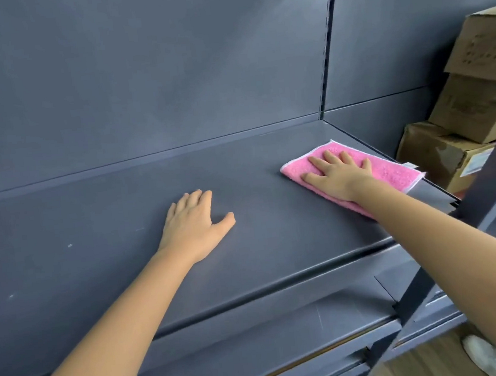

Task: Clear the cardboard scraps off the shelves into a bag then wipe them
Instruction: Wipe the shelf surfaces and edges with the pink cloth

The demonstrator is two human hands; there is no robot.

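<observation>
Pressing pink, white-edged folded cloth point(392, 172): right hand point(338, 175), fingers spread | left hand point(194, 224) flat on grey shelf point(94, 250)

The shelf point(121, 219) looks like grey painted metal, smooth and matt with a few pale specks. The pink cloth point(388, 170) is fluffy terry with white-stitched edging. At far right, the boxes point(473, 72) are dull brown cardboard.
</observation>
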